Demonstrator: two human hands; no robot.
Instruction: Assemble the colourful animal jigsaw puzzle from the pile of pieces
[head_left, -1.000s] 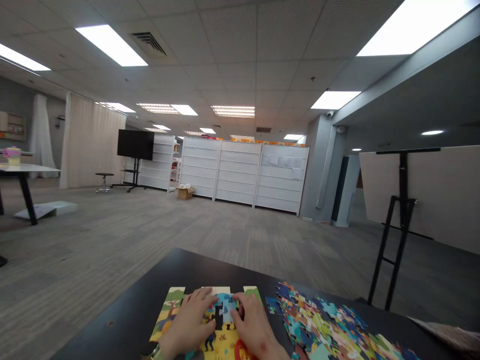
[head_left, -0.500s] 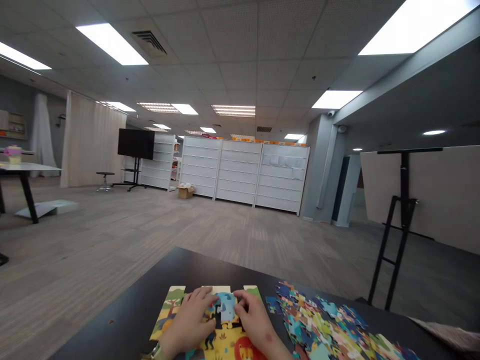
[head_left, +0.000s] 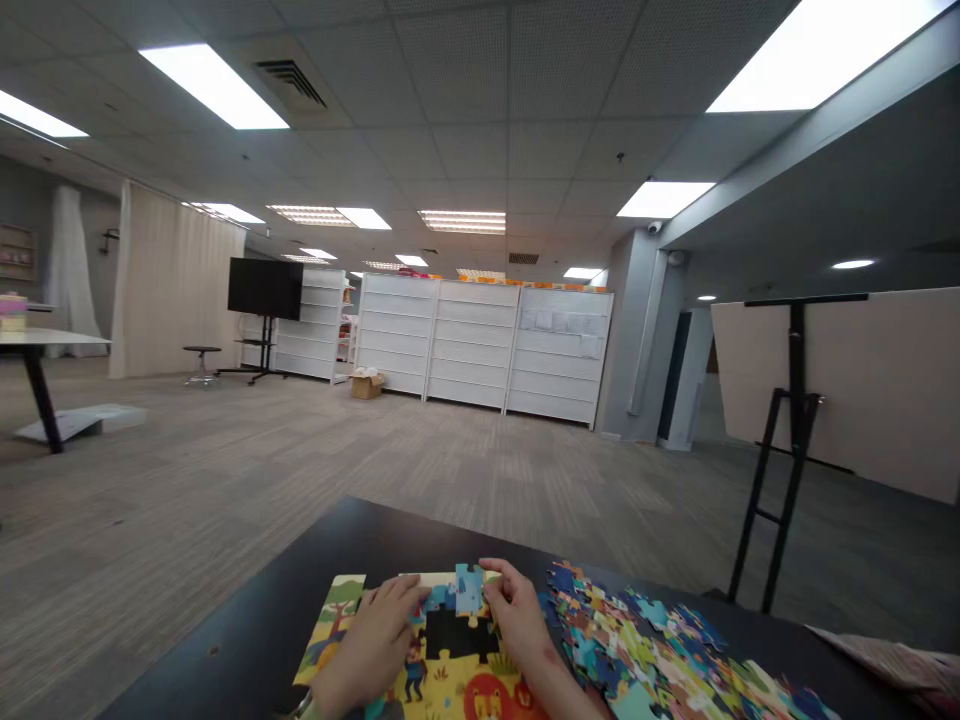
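Observation:
A partly assembled jigsaw puzzle with a yellow ground and a red lion lies on the black table. Between thumb and fingers, my right hand pinches a light blue puzzle piece at the puzzle's upper edge. Below that piece, a gap in the picture shows the dark tabletop. My left hand rests on the puzzle's left part with fingers stretched out, its fingertips beside blue pieces near the top. The hands cover parts of the picture.
A heap of loose puzzle pieces spreads over the right side of the black table. A patterned cloth lies at the far right edge. Beyond stand a black easel-like stand, white shelves and a screen on wheels.
The light blue piece has moved up and to the right with my right hand, baring a dark gap in the puzzle. My left hand stays on the puzzle, slightly shifted.

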